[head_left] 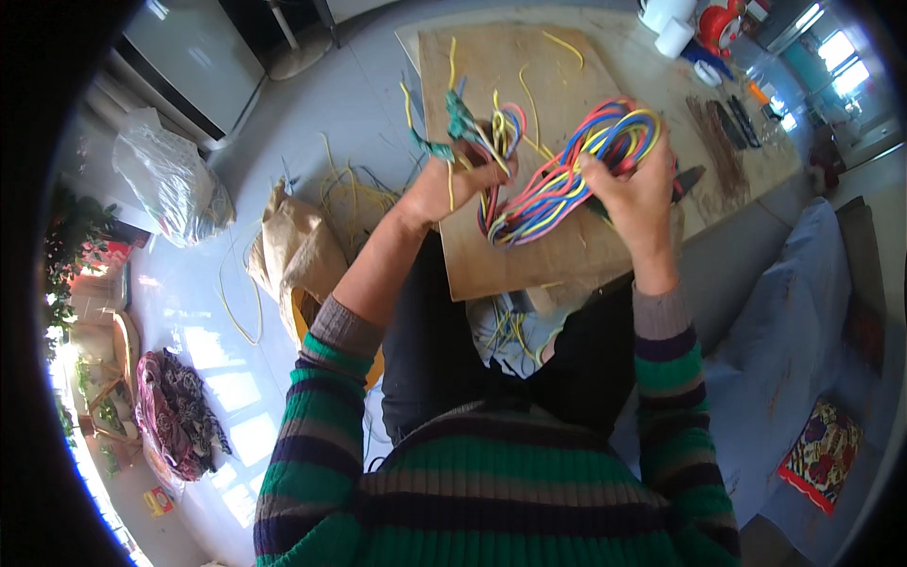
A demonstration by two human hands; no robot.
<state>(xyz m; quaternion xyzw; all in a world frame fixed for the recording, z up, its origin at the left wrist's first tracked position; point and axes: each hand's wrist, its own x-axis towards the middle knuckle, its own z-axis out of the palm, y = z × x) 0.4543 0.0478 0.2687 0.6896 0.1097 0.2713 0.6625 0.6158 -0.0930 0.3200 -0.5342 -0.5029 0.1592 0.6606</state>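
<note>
A looped bundle of red, blue and yellow wires [557, 194] hangs between my two hands above a wooden board [529, 269]. My right hand [638, 203] grips the coiled loops at the bundle's right end, thumb across them. My left hand [453, 184] is closed around the other end, where several wire ends stick out. Green wrapping [460, 118] covers part of those ends, and yellow tips poke up past it. Loose yellow wire pieces [564, 49] lie on the board's far side. A dark blade [690, 181] shows on the board beyond my right hand, its handle hidden.
Dark tools [742, 123] and a brown patch lie on the table [756, 175] at right, with a white mug [673, 38] and red kettle-like item [720, 26] behind. On the floor at left are a paper sack [298, 241], tangled wires [354, 198] and a plastic bag [175, 184].
</note>
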